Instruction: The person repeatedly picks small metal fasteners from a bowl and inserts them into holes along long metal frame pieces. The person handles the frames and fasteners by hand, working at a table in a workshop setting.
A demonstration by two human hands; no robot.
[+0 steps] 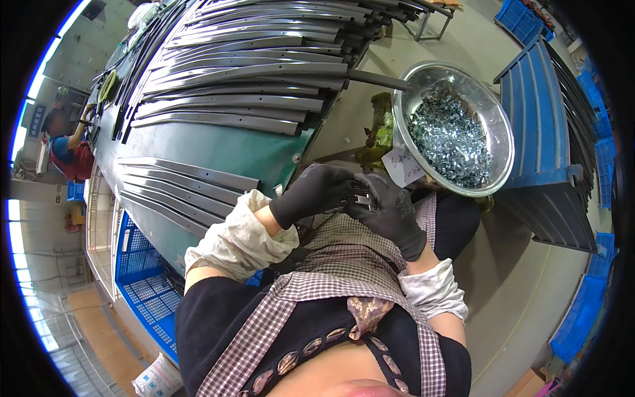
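Note:
Both my hands wear dark gloves and meet above my checked apron. My right hand [390, 208] is closed around a small shiny metal clip [364, 200], partly hidden by its fingers. Just beside it, my left hand [309, 193] has its fingers bent and pressed together; whatever they hold is hidden. Beyond my right hand, a large metal basin [508, 142] contains a heap of similar small metal pieces [450, 135]. On the green-topped table [231, 147], several long dark strips [192, 188] lie near my left arm.
Many more dark strips [245, 73] are stacked across the far part of the table, one overhanging toward the basin. A blue crate [149, 291] stands left of me. At the right is a blue bin [536, 126] with dark strips. Another person [69, 145] works at far left.

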